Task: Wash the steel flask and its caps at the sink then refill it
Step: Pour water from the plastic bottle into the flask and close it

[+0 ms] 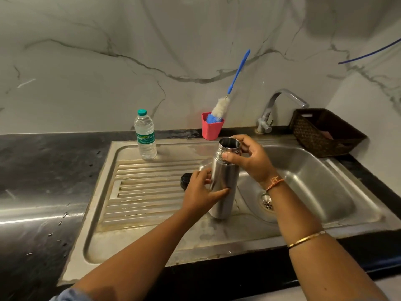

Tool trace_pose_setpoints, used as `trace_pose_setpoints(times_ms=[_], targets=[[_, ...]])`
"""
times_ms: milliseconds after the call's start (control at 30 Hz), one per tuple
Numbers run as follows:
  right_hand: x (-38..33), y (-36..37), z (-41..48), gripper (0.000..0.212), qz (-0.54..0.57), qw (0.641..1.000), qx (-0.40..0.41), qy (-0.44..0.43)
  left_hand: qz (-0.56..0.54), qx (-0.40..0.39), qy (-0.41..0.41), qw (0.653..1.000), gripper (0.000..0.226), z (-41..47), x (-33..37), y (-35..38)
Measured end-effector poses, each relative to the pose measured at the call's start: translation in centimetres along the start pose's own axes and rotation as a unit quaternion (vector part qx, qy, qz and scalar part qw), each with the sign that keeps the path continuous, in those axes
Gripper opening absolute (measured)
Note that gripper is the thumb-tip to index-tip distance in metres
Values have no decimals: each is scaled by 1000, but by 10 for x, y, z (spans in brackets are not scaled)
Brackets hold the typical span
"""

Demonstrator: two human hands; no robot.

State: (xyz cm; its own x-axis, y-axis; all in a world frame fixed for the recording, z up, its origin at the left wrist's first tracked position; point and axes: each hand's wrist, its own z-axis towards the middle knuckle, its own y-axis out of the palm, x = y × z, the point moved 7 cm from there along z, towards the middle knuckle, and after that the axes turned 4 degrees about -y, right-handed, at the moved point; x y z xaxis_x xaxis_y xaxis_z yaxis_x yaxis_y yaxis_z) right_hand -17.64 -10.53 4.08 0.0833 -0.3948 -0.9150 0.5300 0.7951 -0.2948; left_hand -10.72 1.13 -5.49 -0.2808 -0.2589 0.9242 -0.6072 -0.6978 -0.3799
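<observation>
- The marble-look wall runs along the far side, with a second wall closing in on the right. That makes a tight corner, so the room to swing anything is toward the left.
- The black counter is glossy and carries scattered droplets. I judge it slick underfoot for a wet steel base.
- The steel sink unit has a ribbed drainboard on the left and a basin on the right. The ribs would let a narrow base rock.
- A dark woven basket sits at the far right, and the tap arches just left of it.
- The steel flask stands upright and open-mouthed over the strip between drainboard and basin. I cannot tell whether its base rests there.
  - It is rigid, polished and likely slippery when wet, and probably light while empty.
  - The threaded neck and the mid-body seem the surest places to hold it.
- The right hand pinches the neck just below the mouth, thumb in front and fingers curled behind.
- The left hand wraps the lower body, thumb across the front and fingers curled round the far side.
- A plastic water bottle, capped and seemingly full, stands at the drainboard's far edge.
- A bottle brush leans in a pink cup against the wall.
- A black cap lies on the ribs just left of the left hand. A shiny steel shape behind that hand may be the outer cap.
</observation>
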Motion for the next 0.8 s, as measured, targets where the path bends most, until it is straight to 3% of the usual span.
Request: trace_pose_setpoints(times_ms=[100,333,533,800], targets=[[1,3,-10,63,12,1000,3,-12,-11,6,6,1000,72,-8,-6,1],[-1,14,-20,51,21,999,10,-31,-48,30,8,998,66,-16,-9,-4],[-6,24,-25,72,-58,993,87,-53,-33,73,9,997,58,-9,-6,-14],[2,15,-21,57,-58,988,136,-54,-34,67,-1,997,63,0,-5,0]])
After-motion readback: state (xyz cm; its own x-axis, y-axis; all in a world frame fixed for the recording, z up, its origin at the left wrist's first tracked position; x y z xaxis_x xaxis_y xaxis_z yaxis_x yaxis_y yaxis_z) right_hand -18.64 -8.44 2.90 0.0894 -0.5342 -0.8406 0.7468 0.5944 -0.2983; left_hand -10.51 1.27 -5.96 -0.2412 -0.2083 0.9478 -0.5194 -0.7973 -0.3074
